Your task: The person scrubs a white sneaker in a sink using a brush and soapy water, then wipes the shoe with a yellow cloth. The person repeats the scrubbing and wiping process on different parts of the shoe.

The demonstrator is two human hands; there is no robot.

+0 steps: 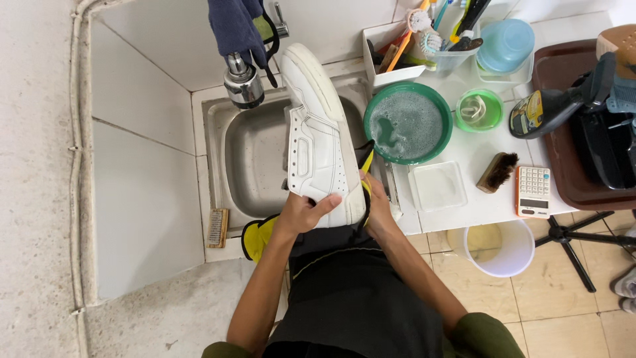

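1. While the left hand (301, 213) wraps its fingers around the white sneaker (318, 136) over the sink (255, 156), the right hand (376, 207) pinches a yellow-handled brush (366, 161) (bristles hidden).
2. Rightward, a green basin (407, 122) holds soapy water.
3. A wooden brush (497, 172) lies near a calculator (533, 191).

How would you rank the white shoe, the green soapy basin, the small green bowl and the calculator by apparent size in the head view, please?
Largest to smallest:
1. white shoe, held nearer the camera, so partly unsure
2. green soapy basin
3. small green bowl and calculator look about alike
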